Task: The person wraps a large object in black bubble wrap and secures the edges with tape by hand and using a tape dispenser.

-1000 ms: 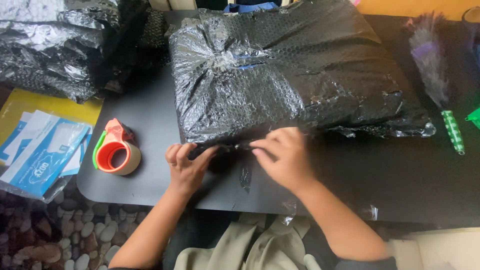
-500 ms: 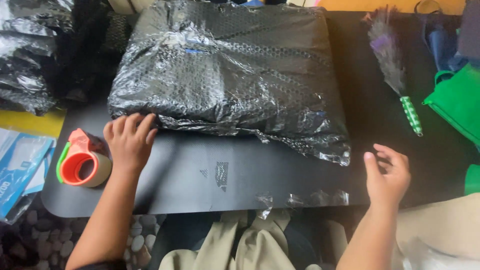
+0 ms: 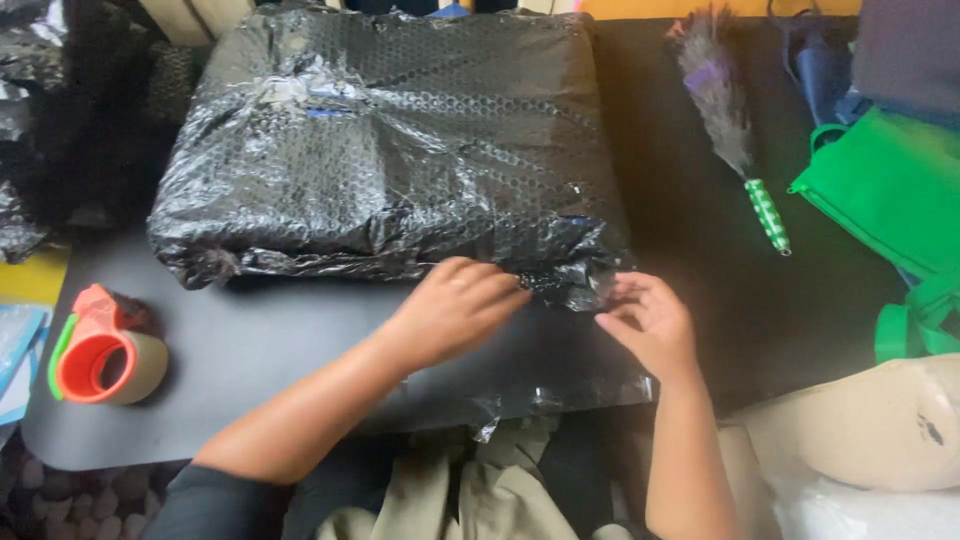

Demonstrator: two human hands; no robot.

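A large flat package (image 3: 390,150) wrapped in black bubble plastic lies on the dark table (image 3: 280,350). My left hand (image 3: 455,308) reaches across and presses down on the package's near edge, fingers curled over the wrinkled wrap. My right hand (image 3: 650,322) is at the near right corner and pinches the loose fold of black plastic (image 3: 570,282) between thumb and fingers. The two hands are a short gap apart at that corner.
An orange tape dispenser (image 3: 100,352) with a tape roll stands at the near left. More black plastic (image 3: 60,130) is heaped at the far left. A feather duster (image 3: 735,130), a green bag (image 3: 890,190) and a beige roll (image 3: 850,420) lie on the right.
My left hand left the spot by the tape dispenser and crossed to the package's near right corner. My right hand came in from the right and took hold of the loose plastic.
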